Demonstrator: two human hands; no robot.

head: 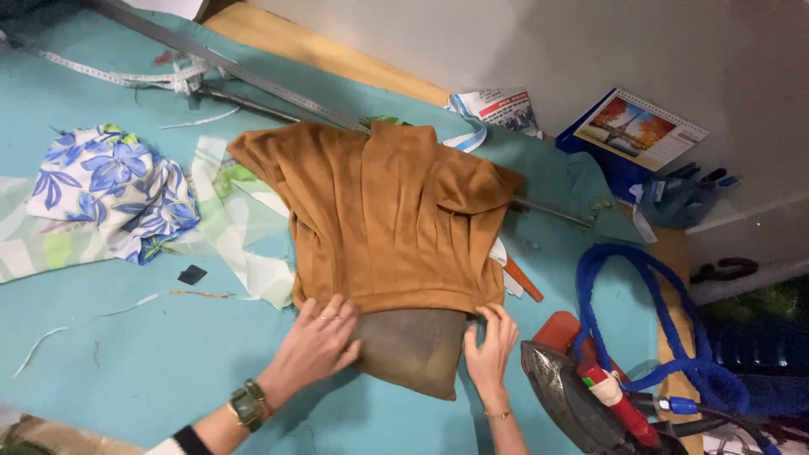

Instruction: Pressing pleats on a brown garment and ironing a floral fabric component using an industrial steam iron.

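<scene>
My left hand [316, 341] lies flat, fingers spread, on the hem of the brown garment [383, 215], which is pulled over a brown pressing cushion [413, 350] on the counter [126, 345]. My right hand [490, 341] pinches the hem's other corner. The iron [569, 396] sits just right of the cushion.

Two printed things lie at the far edge of the teal table. A folded paper leaflet [495, 108] — white with red and blue print — sits just behind the brown garment. Further right, a spiral-bound desk calendar [642, 128] lies tilted — white page, autumn-orange tree photograph, dark blue backing beneath.
</scene>
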